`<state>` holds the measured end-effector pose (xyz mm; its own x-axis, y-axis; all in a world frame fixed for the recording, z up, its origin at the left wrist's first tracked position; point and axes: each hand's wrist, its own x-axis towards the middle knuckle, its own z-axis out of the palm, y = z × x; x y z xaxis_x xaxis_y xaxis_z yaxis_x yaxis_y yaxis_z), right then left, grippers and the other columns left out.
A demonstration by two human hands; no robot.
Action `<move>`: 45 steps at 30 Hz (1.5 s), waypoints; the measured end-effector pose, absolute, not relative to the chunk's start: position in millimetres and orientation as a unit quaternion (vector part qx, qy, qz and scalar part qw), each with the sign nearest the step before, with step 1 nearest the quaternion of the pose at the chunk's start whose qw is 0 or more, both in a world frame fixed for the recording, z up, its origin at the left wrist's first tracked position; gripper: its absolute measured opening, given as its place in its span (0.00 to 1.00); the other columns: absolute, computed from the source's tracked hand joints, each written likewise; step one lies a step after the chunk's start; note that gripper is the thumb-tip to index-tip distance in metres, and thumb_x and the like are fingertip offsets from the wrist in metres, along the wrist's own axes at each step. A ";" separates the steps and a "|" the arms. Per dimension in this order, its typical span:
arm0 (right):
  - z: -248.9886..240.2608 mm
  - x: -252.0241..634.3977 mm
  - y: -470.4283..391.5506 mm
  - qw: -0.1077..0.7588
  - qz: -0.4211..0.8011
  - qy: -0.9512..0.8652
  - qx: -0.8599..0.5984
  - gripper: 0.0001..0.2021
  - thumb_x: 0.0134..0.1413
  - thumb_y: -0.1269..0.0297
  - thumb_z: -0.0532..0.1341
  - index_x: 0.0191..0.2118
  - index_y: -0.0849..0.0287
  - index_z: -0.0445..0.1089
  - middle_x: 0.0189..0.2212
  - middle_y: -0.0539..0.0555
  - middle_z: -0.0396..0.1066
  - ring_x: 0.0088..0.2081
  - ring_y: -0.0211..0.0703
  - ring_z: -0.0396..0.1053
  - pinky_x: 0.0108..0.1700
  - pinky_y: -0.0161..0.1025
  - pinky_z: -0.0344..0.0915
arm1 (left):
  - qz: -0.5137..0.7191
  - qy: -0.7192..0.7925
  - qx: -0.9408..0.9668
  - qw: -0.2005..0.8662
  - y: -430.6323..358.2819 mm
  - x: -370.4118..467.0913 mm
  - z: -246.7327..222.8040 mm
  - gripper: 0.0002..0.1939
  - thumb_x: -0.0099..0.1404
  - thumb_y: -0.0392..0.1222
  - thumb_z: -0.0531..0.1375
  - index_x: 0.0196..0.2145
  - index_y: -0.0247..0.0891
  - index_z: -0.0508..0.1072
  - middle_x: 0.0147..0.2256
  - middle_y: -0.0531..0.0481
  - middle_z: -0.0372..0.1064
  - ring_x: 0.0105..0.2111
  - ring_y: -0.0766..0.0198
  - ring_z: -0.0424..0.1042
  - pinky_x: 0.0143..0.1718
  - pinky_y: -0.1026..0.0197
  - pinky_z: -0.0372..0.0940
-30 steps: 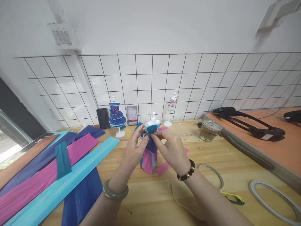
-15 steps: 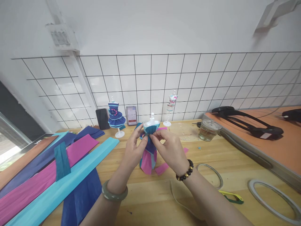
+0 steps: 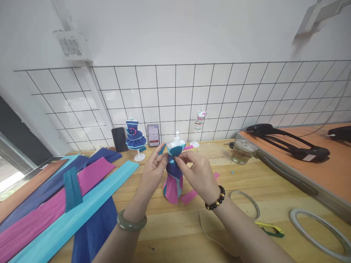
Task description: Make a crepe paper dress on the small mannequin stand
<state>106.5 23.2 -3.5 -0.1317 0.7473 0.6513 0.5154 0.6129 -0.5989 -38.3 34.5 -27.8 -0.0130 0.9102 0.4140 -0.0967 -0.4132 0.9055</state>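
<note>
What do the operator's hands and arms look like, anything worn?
Left hand: ungloved, with a smooth, rounded grey-green bangle above the wrist. Right hand: ungloved, with a beaded bracelet, round black beads with some gold. No sleeves in view.

illumination is bright and diffuse; from where i stand, the strongest light enters at the far left, where a window [image 3: 10, 182] is washed out to white. faint glare marks the wall tiles [image 3: 126, 98], and a soft shadow lies below the wall bracket [image 3: 315, 22]. the left hand [image 3: 154, 168] and right hand [image 3: 199, 175] appear evenly lit and fairly sharp. the socket box [image 3: 72, 47] is smeared; blocky pixels mask part of the phone screen [image 3: 154, 136]. tile lines slant increasingly toward the edges.
</note>
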 end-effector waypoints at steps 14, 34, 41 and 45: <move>-5.3 106.9 24.2 0.499 0.108 -0.747 -0.427 0.06 0.55 0.67 0.56 0.31 0.59 0.69 0.28 0.53 0.72 0.30 0.42 0.69 0.33 0.37 0.64 | 0.618 0.341 0.570 0.420 38.7 -37.7 -32.6 0.25 0.57 0.43 0.61 0.53 0.40 0.64 0.44 0.46 0.72 0.46 0.58 0.69 0.46 0.58 0.64; -5.2 108.2 25.4 0.486 0.137 -0.745 -0.435 0.06 0.55 0.67 0.56 0.31 0.58 0.71 0.28 0.52 0.73 0.30 0.42 0.69 0.32 0.37 0.64 | 0.610 0.351 0.579 0.412 38.7 -38.2 -29.5 0.21 0.56 0.42 0.61 0.48 0.39 0.70 0.46 0.46 0.71 0.48 0.55 0.67 0.52 0.51 0.60; -6.1 107.9 25.1 0.511 0.113 -0.742 -0.419 0.04 0.54 0.68 0.57 0.30 0.58 0.69 0.27 0.52 0.72 0.29 0.42 0.68 0.32 0.37 0.64 | 0.601 0.349 0.593 0.406 36.9 -39.2 -28.9 0.19 0.58 0.42 0.61 0.47 0.39 0.71 0.47 0.45 0.71 0.49 0.54 0.67 0.52 0.51 0.60; -6.8 106.7 24.1 0.527 0.076 -0.749 -0.395 0.04 0.54 0.70 0.57 0.30 0.58 0.67 0.26 0.51 0.69 0.29 0.41 0.67 0.33 0.38 0.63 | 0.604 0.338 0.587 0.419 38.3 -39.7 -30.8 0.19 0.58 0.43 0.61 0.48 0.40 0.70 0.48 0.46 0.70 0.49 0.54 0.67 0.51 0.52 0.61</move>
